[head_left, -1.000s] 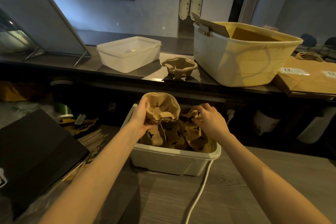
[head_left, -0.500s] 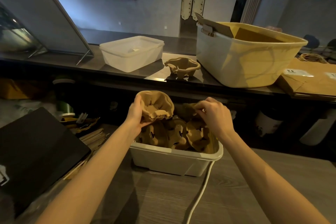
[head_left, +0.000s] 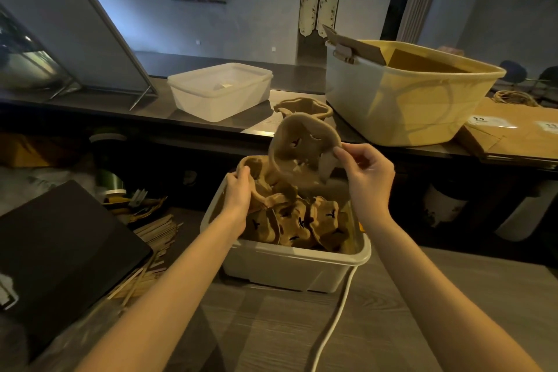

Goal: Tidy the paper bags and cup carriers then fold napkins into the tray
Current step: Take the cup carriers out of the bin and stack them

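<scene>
- Above the near bin, the right hand (head_left: 367, 174) pinches the rim of a lifted cup carrier (head_left: 303, 146) between thumb and fingertips, the other fingers loosely curled; the carrier hangs tilted, its open cups facing the camera.
- Lower and to the left, the left hand (head_left: 240, 193) grips the edge of a second cup carrier (head_left: 256, 170) at the bin's back-left corner, fingers curled over its rim.
- Both carriers touch or overlap where the raised one dips behind the lower one; whether they are nested or merely leaning together cannot be made out.
- Under the hands, the near bin (head_left: 296, 263) holds more carriers (head_left: 297, 222) standing on edge in a loose row.
- Ahead and above, on the counter (head_left: 211, 122), one stray carrier (head_left: 302, 107) sits between a small white tub (head_left: 220, 90) and the big yellow bin (head_left: 407, 100); the raised carrier lies almost directly below it in the view, so the right hand is the nearer one to it.
- Judging by this, the coming move turns on stacking: the raised carrier's cups must line up with another's.
- Paper bags (head_left: 519, 133) lie flat at the far right, cut off by the frame.
- No napkins or tray can be identified; the dim light hides what is in the white tub.
</scene>
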{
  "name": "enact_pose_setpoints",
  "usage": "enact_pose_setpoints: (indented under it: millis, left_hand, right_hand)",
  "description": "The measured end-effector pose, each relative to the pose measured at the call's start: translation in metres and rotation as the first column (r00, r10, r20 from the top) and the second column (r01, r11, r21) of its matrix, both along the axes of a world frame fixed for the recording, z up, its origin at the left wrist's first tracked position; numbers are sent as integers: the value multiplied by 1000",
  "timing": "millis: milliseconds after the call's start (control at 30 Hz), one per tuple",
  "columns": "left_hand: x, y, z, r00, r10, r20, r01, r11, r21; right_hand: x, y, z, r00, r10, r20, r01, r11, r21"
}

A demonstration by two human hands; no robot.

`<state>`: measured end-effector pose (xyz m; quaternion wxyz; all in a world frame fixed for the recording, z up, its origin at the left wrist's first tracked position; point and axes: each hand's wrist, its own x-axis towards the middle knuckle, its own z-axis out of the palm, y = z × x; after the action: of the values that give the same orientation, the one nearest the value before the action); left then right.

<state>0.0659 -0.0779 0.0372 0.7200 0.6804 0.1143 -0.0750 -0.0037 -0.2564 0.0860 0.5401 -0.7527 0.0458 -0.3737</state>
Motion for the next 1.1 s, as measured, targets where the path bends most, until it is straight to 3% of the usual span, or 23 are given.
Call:
enact_pose_setpoints:
  millis: [167, 300, 367, 467, 567, 700, 800, 967, 1100]
  left_hand:
    - [-12, -14, 1, 999, -15, 37, 22, 979, -204]
    - [-18, -22, 3, 996, 7, 93, 23, 949, -314]
    - [-20, -22, 3, 997, 5, 79, 26, 926, -377]
    - [-22, -19, 4, 995, -2, 102, 43, 911, -410]
    - [-21, -12, 6, 995, 3, 102, 35, 929, -368]
    - [-19, -3, 8, 996, -8, 86, 32, 960, -280]
    - [-17, 5, 7, 994, 27, 106, -2, 973, -231]
    - [-15, 19, 7, 991, 93, 92, -71, 974, -216]
    - [-15, 33, 9, 987, 155, 43, -139, 956, -258]
  right_hand:
    - [7, 27, -14, 994, 43, -105, -10, 953, 303]
    - [14, 41, -26, 978, 59, -199, 36, 897, 441]
    - [15, 44, -30, 967, 85, -240, 30, 899, 438]
    - [13, 44, -38, 952, 125, -278, -17, 933, 360]
    - [12, 37, -42, 937, 104, -334, -64, 989, 130]
    - [14, 23, -45, 929, 136, -345, -143, 990, 6]
    - [21, 14, -54, 893, 49, -447, -129, 980, -150]
    - [31, 11, -70, 783, -60, -619, -331, 802, -497]
    - [38, 31, -68, 738, -8, -675, -479, 699, -532]
